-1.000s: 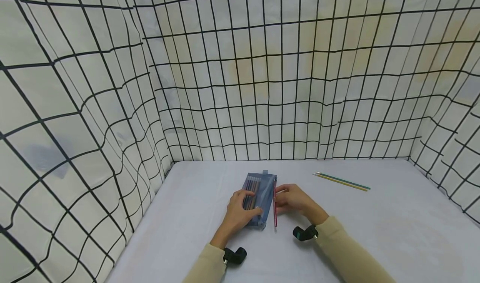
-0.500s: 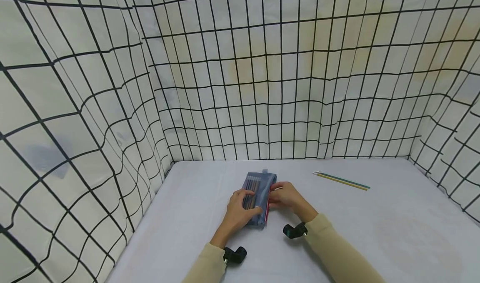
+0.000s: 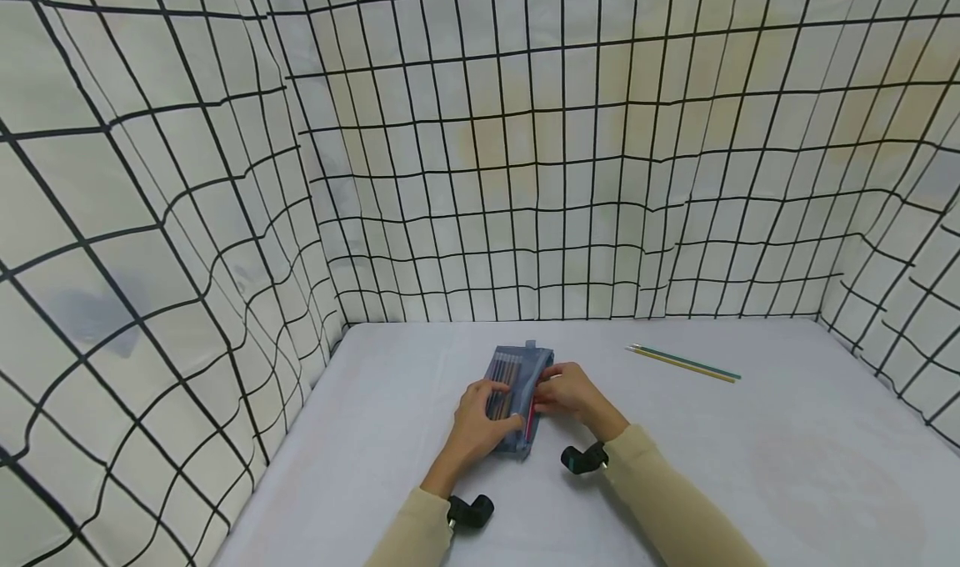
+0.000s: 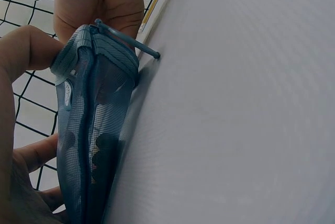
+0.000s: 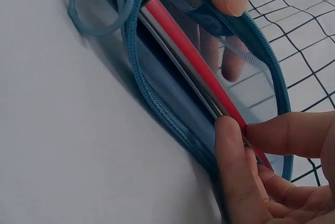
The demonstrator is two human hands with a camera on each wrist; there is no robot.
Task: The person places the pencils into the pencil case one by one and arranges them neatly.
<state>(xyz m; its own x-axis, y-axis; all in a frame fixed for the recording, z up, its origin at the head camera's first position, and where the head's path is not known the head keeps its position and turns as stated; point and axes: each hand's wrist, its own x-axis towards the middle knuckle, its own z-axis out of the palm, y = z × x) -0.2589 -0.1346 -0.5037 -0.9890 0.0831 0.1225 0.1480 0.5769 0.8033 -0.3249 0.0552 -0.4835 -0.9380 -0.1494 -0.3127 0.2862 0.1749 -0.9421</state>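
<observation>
A blue mesh pencil case (image 3: 531, 375) lies on the table, with several pencils (image 3: 504, 371) showing through its top. My left hand (image 3: 475, 417) grips the case from above, fingers along its left and thumb near the right edge. In the right wrist view the zipped side (image 5: 157, 98) gapes open. There my right hand (image 5: 272, 166) pinches a red pencil (image 5: 193, 59) between thumb and fingers, lengthwise within the opening. Beside the red pencil run dark or grey shafts. A blue ring (image 5: 78, 22) hangs at the zipper's end.
Off to the right on the white-covered table (image 3: 780, 434) lie a green pencil (image 3: 701, 363) and a yellow pencil (image 3: 678, 363), side by side. Black netting (image 3: 570, 217) over white sheets walls the back and sides.
My right hand has moved left, carrying the red pencil from beside the case into its open side. My left hand has stayed on the case. The green and yellow pencils lie as before.
</observation>
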